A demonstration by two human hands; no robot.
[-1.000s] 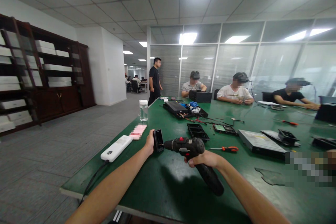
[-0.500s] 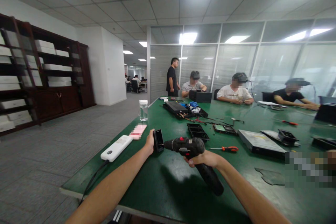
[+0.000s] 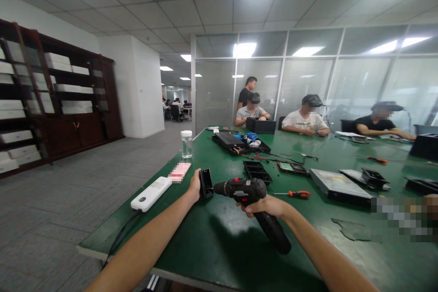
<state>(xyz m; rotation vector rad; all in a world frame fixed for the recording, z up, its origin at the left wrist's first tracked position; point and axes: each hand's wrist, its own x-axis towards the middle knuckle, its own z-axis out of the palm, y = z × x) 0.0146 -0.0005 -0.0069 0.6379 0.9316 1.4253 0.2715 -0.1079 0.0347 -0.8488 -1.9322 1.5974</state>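
My left hand (image 3: pixel 195 185) grips a small black open-sided housing (image 3: pixel 206 183), held upright just over the green table (image 3: pixel 185 237). Its hollow side faces right. In my right hand (image 3: pixel 262 206) is a black cordless drill (image 3: pixel 244 190) with red buttons, its fingers wrapped round the handle. The drill's nose points left into the housing, and the bit's tip is too small to make out there. Behind the drill lies a black tray-like part (image 3: pixel 257 172) with compartments. An orange-handled screwdriver (image 3: pixel 298 194) rests to the right of the drill.
A white power bank (image 3: pixel 151 194) with a cable, a pink blurred item (image 3: pixel 180 172) and a clear jar (image 3: pixel 186 145) stand left. Rightward lie a silver drive (image 3: pixel 338 186), a circuit board part (image 3: pixel 292 167) and a dark flat piece (image 3: pixel 352 229). Several people sit across the table.
The standing person in the background has moved right, behind a seated person. My hands, the drill and the housing stay almost in place.
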